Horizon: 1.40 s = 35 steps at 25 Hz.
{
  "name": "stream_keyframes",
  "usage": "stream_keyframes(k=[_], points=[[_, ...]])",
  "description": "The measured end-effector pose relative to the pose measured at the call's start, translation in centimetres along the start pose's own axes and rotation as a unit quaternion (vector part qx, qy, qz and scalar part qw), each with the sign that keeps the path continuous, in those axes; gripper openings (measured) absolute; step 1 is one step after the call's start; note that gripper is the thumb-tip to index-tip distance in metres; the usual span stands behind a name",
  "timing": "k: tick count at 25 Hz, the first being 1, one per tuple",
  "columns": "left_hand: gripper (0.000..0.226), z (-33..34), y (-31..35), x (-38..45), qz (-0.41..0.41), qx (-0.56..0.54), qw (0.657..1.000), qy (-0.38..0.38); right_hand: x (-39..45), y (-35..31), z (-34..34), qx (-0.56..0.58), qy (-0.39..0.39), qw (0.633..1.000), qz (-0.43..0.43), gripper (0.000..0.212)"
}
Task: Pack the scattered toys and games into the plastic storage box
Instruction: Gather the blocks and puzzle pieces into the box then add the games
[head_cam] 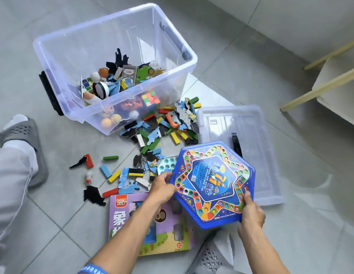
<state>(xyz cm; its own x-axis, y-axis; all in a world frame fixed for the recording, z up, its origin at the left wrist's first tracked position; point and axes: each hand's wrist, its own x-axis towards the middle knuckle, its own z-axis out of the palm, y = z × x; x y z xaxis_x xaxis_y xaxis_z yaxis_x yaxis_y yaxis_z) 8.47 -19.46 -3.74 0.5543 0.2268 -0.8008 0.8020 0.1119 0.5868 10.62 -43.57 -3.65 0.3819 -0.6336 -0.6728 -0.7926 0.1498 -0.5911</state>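
A blue hexagonal board game (212,182) is held above the floor between both hands. My left hand (162,187) grips its left edge, and my right hand (251,210) grips its lower right edge. The clear plastic storage box (73,42) stands at the upper left, with balls, a Rubik's cube (150,98), cards and puzzle pieces inside. Coloured wooden blocks and blue puzzle pieces (152,139) lie scattered on the tiles between the box and my hands. A purple game box (128,222) lies flat under my left forearm.
The box's clear lid (251,131) lies on the floor to the right, partly behind the blue game. My grey slippered foot (24,147) is at the left. A pale wooden chair frame (330,80) stands at the right edge. A small figurine (88,177) lies near the blocks.
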Motion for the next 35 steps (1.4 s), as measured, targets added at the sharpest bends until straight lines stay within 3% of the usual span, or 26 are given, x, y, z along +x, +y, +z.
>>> stream_keyframes(k=[2,4,7,9,10,12,14,16,18,21,24,29,35], points=[[0.037,1.0,2.3,0.1,0.025,-0.028,0.999,-0.024,0.9,-1.6,-0.1,0.106,0.000,0.994,-0.002,0.022],[0.037,1.6,3.2,0.8,0.053,0.043,0.998,-0.014,2.1,-2.7,0.0,0.193,0.004,0.981,0.008,0.018],[0.034,0.6,2.3,1.6,0.061,0.159,0.978,0.118,4.0,-2.4,0.6,0.246,-0.022,0.967,0.056,0.010],[0.023,-1.1,0.9,1.9,0.034,0.191,0.956,0.222,4.4,-2.0,1.2,0.171,0.000,0.983,0.070,0.009],[0.021,-1.8,0.4,2.1,0.003,0.201,0.950,0.237,4.4,-2.0,1.4,0.100,0.034,0.992,0.064,0.005],[0.027,-2.2,-0.5,2.6,-0.059,0.218,0.950,0.215,3.7,-1.9,1.5,-0.048,0.145,0.988,0.029,0.024],[0.032,-2.0,-0.9,3.3,-0.067,0.201,0.957,0.198,1.4,-1.7,2.1,-0.094,0.183,0.977,-0.063,0.027],[0.026,-1.6,-0.5,4.0,-0.050,0.171,0.968,0.178,-1.9,-0.7,3.4,-0.140,0.096,0.965,-0.198,0.017],[0.018,-1.4,0.1,4.4,-0.049,0.155,0.975,0.149,-3.9,1.1,5.6,-0.237,-0.060,0.933,-0.265,0.012],[0.011,-1.8,-0.5,4.1,-0.046,0.108,0.986,0.119,-5.1,3.3,9.7,-0.287,-0.261,0.907,-0.165,0.033],[0.005,-2.5,-0.8,3.1,-0.019,-0.009,0.998,0.063,-5.6,2.9,11.8,-0.244,-0.275,0.925,-0.099,0.045],[0.013,-4.7,1.2,-0.7,0.065,-0.148,0.985,0.063,-10.8,1.5,12.4,-0.205,-0.195,0.916,-0.284,0.055],[0.010,-7.4,1.7,-6.4,0.139,-0.179,0.960,0.163,-17.3,0.6,12.1,-0.137,-0.170,0.938,-0.270,0.026]])
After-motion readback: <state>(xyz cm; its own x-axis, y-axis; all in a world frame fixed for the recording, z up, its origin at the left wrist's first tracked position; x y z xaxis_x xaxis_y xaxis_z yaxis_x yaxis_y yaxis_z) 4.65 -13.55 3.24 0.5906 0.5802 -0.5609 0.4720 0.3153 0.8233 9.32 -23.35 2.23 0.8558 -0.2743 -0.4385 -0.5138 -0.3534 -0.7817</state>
